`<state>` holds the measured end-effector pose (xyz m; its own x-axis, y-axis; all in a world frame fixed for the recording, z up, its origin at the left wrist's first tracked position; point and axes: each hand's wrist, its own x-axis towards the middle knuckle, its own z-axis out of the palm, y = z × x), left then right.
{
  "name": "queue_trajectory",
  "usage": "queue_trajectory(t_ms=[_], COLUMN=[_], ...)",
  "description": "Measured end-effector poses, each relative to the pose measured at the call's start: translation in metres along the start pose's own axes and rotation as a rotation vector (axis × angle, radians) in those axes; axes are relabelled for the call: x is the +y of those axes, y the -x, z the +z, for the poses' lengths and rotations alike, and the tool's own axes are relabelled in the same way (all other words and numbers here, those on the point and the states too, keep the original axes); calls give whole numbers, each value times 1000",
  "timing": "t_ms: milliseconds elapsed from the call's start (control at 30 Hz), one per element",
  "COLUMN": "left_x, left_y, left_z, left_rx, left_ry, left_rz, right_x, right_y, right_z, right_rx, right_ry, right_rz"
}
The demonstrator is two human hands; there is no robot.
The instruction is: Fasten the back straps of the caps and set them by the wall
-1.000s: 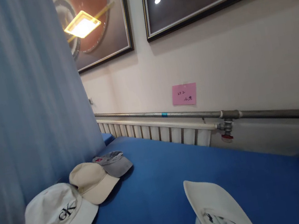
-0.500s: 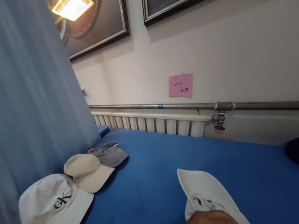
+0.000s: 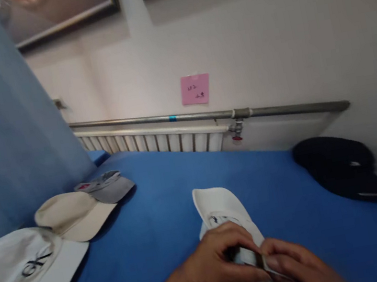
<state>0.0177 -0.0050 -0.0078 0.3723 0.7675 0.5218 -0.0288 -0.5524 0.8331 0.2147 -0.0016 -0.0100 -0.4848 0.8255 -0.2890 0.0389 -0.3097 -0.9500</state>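
Observation:
A white baseball cap (image 3: pixel 219 202) with a small dark logo lies on the blue bed surface, its brim pointing away from me. My left hand (image 3: pixel 220 258) reaches over the cap, thumb and fingers curled together on its band. Close beside it, my right hand (image 3: pixel 296 265) pinches the cap's edge near what looks like the back strap. The fingertips of both hands almost meet there, and they hide much of the crown.
On the left sit a white cap with black letters (image 3: pixel 37 277), a beige cap (image 3: pixel 73 214) and a grey cap (image 3: pixel 109 186). A black cap (image 3: pixel 337 168) lies at the far right. A blue curtain (image 3: pixel 7 129) hangs left; a radiator (image 3: pixel 152 140) and pipe run along the wall.
The view has tilted down and turned right, so the black cap shows more fully. My right hand has come into view at the white cap beside my left.

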Motion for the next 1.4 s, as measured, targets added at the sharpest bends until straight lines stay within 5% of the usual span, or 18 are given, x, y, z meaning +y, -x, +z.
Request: queue_trajectory(t_ms=[367,733,900,1100,1200,1400], left_x=[-4,2,1,4,4,5], left_y=[4,4,6,7,7,9], left_z=[2,-5,-4,-22,-34,-42], left_rx=[-18,-120,-201,-329,-422,-339], left_ry=[5,-110,-36,95,96,322], left_rz=[-62,-9,-123,-543,-617,-675], right_x=[-3,-14,-15,-15,-15,-10], right_y=[0,8,10,9,8,1], right_z=[8,4,4,1,-3,-3], right_rx=[-42,-42,-41,18,16,41], right_ry=[-169,-41,-33,-61,-76,-41], right_rz=[-89,-76,-87,-91,-68,-37])
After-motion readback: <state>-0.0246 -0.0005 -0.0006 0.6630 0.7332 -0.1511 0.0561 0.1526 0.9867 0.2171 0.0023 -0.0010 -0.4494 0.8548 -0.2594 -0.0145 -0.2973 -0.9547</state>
